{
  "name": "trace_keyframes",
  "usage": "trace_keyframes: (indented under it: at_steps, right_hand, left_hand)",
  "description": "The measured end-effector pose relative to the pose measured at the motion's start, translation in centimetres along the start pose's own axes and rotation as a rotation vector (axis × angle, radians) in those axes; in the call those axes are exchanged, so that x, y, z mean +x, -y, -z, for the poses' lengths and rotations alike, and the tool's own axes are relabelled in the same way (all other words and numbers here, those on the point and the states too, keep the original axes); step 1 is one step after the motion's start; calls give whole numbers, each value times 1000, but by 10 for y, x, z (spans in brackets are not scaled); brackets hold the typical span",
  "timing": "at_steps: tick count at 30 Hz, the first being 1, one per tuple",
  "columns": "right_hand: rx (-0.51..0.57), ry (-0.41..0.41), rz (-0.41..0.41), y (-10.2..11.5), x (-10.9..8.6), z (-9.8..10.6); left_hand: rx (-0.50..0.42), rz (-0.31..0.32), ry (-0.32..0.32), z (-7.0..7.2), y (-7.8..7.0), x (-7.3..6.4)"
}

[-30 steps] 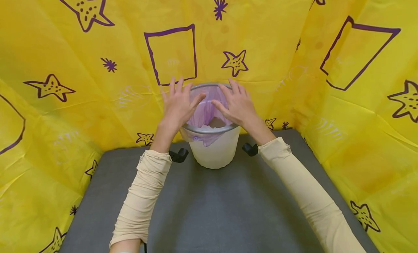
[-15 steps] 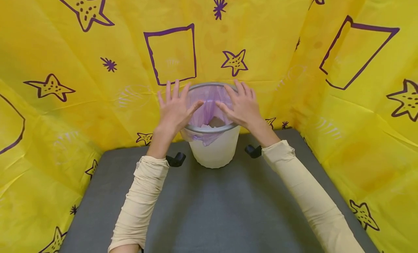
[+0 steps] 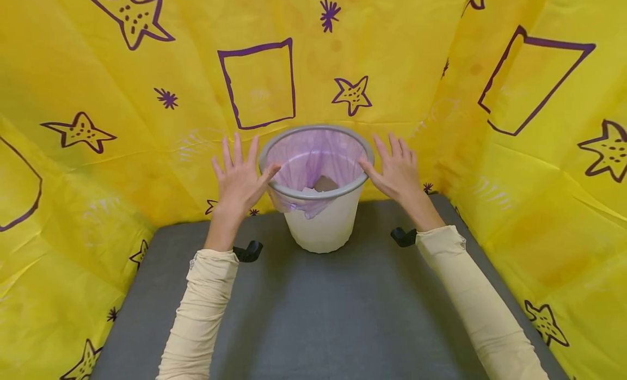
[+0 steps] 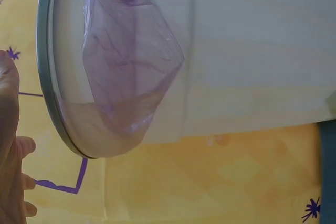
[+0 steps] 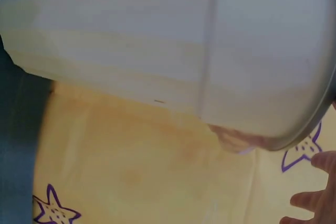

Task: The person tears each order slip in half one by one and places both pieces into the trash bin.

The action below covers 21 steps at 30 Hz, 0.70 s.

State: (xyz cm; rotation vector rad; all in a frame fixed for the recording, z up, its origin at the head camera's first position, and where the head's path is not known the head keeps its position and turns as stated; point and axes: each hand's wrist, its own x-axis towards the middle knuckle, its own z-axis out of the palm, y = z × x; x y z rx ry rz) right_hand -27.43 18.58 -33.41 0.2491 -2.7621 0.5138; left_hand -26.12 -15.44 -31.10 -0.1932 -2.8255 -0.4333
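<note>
A white bin (image 3: 323,227) with a grey rim stands on the dark grey table, against the yellow backdrop. Lining it is a translucent purple bag (image 3: 294,167), whose edge is folded out over the front rim; the left wrist view shows this hanging flap (image 4: 131,61). Inside lie a brown piece (image 3: 325,184) and some white crumpled scraps. My left hand (image 3: 240,178) is spread at the bin's left, its thumb overlapping the rim in the head view. On the other side, my right hand (image 3: 399,173) has its fingers straight, thumb tip right at the rim. Neither hand holds anything.
Yellow cloth (image 3: 191,97) with purple drawings walls in the back and both sides of the grey table (image 3: 318,314). Black wrist-worn mounts (image 3: 249,251) stick out inward from both wrists, below the bin's rim height in the head view.
Both hands have moved apart, the left to the left and the right to the right, from over the bin's opening to its two sides. The bin stays put.
</note>
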Motion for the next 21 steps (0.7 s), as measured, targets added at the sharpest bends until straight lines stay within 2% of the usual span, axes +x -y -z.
trace_keyframes:
  at_steps: [5, 12, 16, 21]
  right_hand:
    - [20, -23, -17, -10, -5, -2]
    - [56, -16, -55, -28, -23, -12]
    - [63, 10, -93, -36, -36, -28]
    - [46, 81, -135, -42, -46, -42]
  left_hand:
    - [-1, 32, 14, -5, 10, -4]
    - [-31, 71, -10, -12, 27, -18]
    - [-34, 87, -25, -26, 38, -27]
    - [-19, 128, 37, -48, 49, -40]
